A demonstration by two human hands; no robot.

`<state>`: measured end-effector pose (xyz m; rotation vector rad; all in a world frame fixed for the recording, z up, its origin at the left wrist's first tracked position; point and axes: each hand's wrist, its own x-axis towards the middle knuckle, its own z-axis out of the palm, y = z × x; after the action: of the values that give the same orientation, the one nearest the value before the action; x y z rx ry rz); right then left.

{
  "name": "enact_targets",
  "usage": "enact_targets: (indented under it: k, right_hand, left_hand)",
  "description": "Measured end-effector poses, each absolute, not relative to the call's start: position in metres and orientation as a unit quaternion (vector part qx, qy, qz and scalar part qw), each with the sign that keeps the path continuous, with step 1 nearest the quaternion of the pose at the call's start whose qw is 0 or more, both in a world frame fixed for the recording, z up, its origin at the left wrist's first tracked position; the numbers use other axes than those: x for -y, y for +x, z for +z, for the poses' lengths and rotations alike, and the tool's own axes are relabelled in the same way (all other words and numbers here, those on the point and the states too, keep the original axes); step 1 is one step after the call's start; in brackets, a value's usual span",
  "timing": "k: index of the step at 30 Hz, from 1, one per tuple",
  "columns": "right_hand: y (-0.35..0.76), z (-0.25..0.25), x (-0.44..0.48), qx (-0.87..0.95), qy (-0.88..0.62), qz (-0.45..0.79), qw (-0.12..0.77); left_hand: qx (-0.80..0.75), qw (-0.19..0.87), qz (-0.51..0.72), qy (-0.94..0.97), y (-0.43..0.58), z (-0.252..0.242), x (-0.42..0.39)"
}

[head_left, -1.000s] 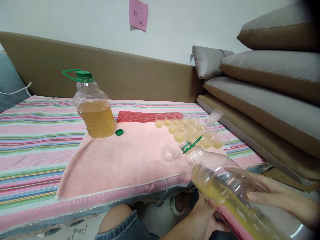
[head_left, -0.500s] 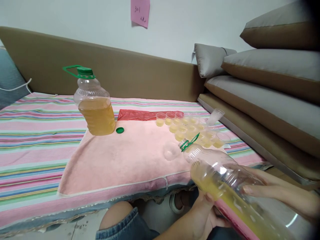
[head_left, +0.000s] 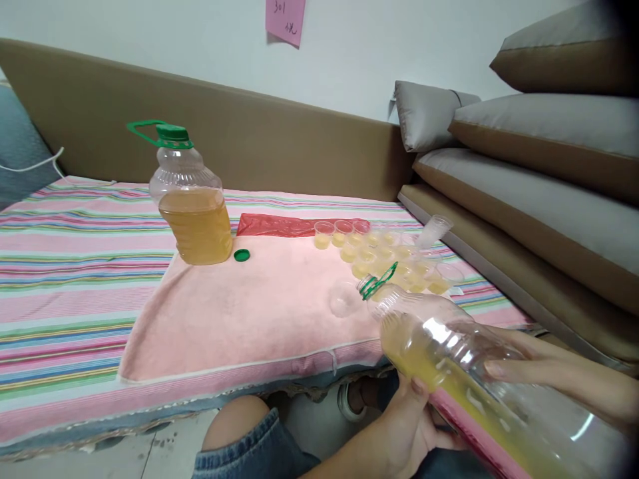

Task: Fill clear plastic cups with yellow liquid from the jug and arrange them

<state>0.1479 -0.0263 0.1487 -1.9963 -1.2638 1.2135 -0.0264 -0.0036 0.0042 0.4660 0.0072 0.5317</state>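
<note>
A large clear plastic bottle (head_left: pixel 424 346) with yellow liquid lies tilted in both my hands, its open neck and green handle ring pointing left. My left hand (head_left: pixel 412 426) supports it from below, thumb along the side. My right hand (head_left: pixel 529 366) grips its upper side farther back. Just left of the mouth stands a clear plastic cup (head_left: pixel 344 299), in which I can make out no liquid. Behind the neck, several clear cups (head_left: pixel 369 256) hold yellow liquid in rows. A slanted stack of cups (head_left: pixel 433 231) leans at their back right.
A second big bottle (head_left: pixel 197 223) with amber liquid and a green cap stands at left, a loose green cap (head_left: pixel 242 255) beside it. A red plastic bag (head_left: pixel 279 225) lies behind the pink towel (head_left: pixel 224 313). Grey cushions (head_left: pixel 529 179) are piled at right.
The view has shifted slightly, so the surroundings sit a little higher and farther right. Both hands keep their hold on the tilted bottle, which has barely moved.
</note>
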Motion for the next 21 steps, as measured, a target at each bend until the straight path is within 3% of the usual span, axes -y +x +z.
enact_targets:
  k: [15,21]
  right_hand:
    - [0.159,0.144,0.020,0.452,-0.712,0.501,0.192]
    - [0.144,0.153,0.019,0.438,-0.734,0.469,0.222]
  left_hand:
    - [0.010,0.940,0.261,0.218,-0.024,0.000,0.005]
    - [0.017,0.941,0.264,0.210,-0.025,0.003,0.006]
